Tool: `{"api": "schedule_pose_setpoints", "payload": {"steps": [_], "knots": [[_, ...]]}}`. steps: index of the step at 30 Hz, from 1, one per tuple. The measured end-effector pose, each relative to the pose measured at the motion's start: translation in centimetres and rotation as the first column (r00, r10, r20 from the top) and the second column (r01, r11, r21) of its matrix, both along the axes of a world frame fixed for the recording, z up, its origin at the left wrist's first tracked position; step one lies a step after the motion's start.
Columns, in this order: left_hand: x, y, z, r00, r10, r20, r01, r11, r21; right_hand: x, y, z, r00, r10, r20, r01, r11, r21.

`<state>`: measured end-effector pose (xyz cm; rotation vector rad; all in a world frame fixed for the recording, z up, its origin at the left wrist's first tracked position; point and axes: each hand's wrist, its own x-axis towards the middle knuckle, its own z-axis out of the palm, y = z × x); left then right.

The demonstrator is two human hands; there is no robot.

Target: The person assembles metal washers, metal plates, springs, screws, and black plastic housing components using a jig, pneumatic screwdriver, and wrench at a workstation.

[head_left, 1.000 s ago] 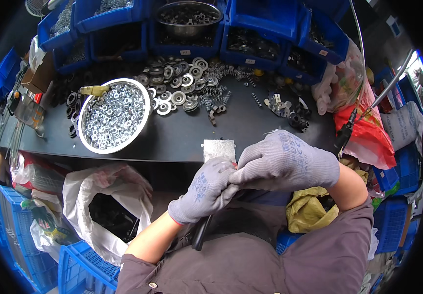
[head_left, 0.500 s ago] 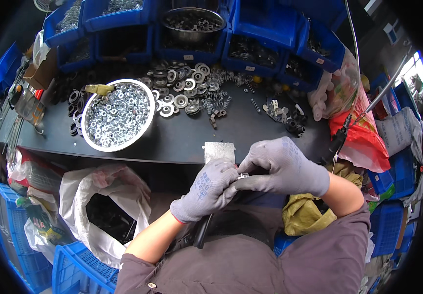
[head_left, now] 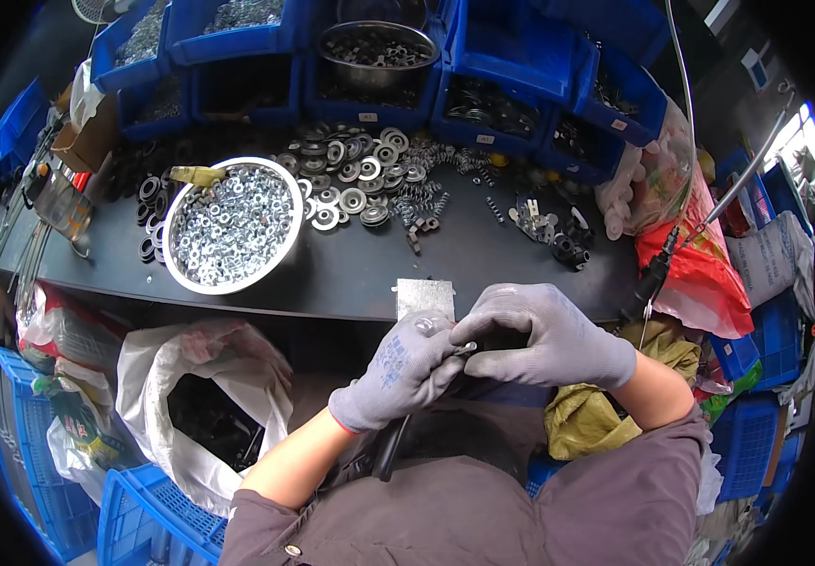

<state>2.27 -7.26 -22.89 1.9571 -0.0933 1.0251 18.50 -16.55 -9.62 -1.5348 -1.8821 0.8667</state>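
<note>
Both my hands wear grey knit gloves and meet below the front edge of the dark workbench [head_left: 351, 283]. My left hand [head_left: 403, 373] and my right hand [head_left: 544, 335] pinch a small shiny metal part [head_left: 464, 349] between their fingertips. A dark rod-like handle [head_left: 390, 448] slants down from under my left hand toward my lap. Just above the hands a small grey metal plate [head_left: 424, 297] rests at the bench edge. What else the fingers hide I cannot tell.
A round steel bowl of silvery washers [head_left: 233, 224] stands left on the bench. Loose bearings, washers and springs [head_left: 369, 174] lie behind. Blue bins [head_left: 511, 85] line the back. A white bag [head_left: 204, 396] hangs lower left; a red bag [head_left: 695, 274] sits right.
My two hands stay joined on the small part and have shifted only slightly; the fingers have worked around it. The view has drifted a little.
</note>
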Motion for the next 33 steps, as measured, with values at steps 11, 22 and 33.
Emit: {"api": "schedule_pose_setpoints", "payload": {"steps": [11,22,33], "knots": [[-2.5,1.6,1.3,0.973,-0.183,-0.144,0.147,0.963,-0.228,2.0,1.5,-5.2,0.916,-0.361,-0.174,0.321,0.921,-0.221],[-5.9,6.0,-5.2,0.396,0.884,-0.247,-0.76,0.467,0.451,2.6,2.8,-14.1,0.804,-0.554,-0.219,0.552,0.831,-0.075],[-4.0,6.1,-3.7,0.537,0.793,-0.287,-0.695,0.609,0.382,1.8,2.4,-14.6,0.757,-0.565,-0.329,0.595,0.804,-0.012]]}}
